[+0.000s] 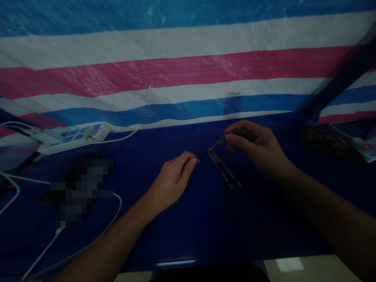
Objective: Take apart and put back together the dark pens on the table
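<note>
Near the middle of the blue table, my left hand (173,178) pinches one end of a thin dark rod (202,155). My right hand (255,147) is closed on a dark pen-like piece (221,140), whose narrow tip points down-left and meets the rod's other end or lies very near it. Below and between the hands, several dark slender pieces (225,170) lie side by side on the table, slanting down to the right. Dim light hides their exact shape.
A white power strip (73,137) with plugs and cables sits at the back left. A blurred-out device (82,188) with a white cable (119,209) lies at left. A dark patterned object (329,143) is at the right, before a striped sheet (188,70).
</note>
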`<state>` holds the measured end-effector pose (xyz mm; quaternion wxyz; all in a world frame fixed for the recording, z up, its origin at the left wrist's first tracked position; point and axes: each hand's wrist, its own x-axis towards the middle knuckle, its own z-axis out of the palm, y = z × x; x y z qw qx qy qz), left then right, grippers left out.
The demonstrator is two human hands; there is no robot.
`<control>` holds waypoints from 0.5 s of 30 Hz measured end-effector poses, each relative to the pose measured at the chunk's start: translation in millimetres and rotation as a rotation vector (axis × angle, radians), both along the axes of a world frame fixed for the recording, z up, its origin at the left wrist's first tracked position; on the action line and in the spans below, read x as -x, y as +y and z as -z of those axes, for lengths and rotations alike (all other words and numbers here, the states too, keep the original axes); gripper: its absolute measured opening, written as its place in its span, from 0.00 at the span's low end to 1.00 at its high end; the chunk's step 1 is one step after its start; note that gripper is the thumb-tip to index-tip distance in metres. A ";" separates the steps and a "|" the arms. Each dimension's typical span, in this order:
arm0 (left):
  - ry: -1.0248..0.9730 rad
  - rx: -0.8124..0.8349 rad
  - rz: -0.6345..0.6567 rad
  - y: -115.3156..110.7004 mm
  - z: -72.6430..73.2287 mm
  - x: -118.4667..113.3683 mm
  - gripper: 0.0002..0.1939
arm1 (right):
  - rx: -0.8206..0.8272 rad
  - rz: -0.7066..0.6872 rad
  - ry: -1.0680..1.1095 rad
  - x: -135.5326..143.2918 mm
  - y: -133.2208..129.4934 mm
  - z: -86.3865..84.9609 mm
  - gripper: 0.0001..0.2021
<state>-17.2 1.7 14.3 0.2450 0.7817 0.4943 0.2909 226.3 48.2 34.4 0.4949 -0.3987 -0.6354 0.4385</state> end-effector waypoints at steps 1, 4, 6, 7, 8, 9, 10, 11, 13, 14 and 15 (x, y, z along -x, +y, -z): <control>-0.008 0.012 -0.005 -0.3 0.1 -0.3 0.16 | -0.010 0.026 -0.005 -0.3 -0.3 -1.0 0.08; -0.021 -0.003 0.010 -0.9 0.7 -0.6 0.15 | -0.032 0.053 -0.017 -1.0 -0.6 -1.8 0.07; -0.020 -0.028 0.025 -1.2 1.3 -0.3 0.13 | -0.035 0.019 -0.021 -0.7 -0.5 -0.1 0.08; -0.018 -0.040 0.033 -1.4 1.6 -0.2 0.13 | -0.030 -0.008 -0.022 -0.3 -0.6 1.3 0.09; -0.018 -0.049 0.044 -1.6 2.0 -0.1 0.12 | -0.022 -0.039 -0.026 0.3 -0.9 2.7 0.10; -0.019 -0.059 0.058 -1.9 2.3 -0.1 0.11 | -0.013 -0.070 -0.036 1.1 -1.4 4.0 0.10; -0.021 -0.068 0.073 -2.2 2.6 -0.1 0.10 | -0.004 -0.102 -0.053 1.9 -2.3 5.2 0.11; -0.024 -0.078 0.088 -2.6 3.0 -0.2 0.09 | 0.004 -0.133 -0.074 2.8 -3.3 6.0 0.11; -0.019 -0.096 0.109 -3.5 3.6 -0.5 0.07 | 0.021 -0.179 -0.120 4.5 -5.8 6.6 0.11; -0.014 -0.107 0.115 -3.9 3.9 -0.6 0.07 | 0.028 -0.190 -0.137 5.1 -7.0 6.4 0.11; -0.011 -0.120 0.117 -4.2 4.2 -0.8 0.07 | 0.031 -0.190 -0.154 5.5 -8.0 6.0 0.12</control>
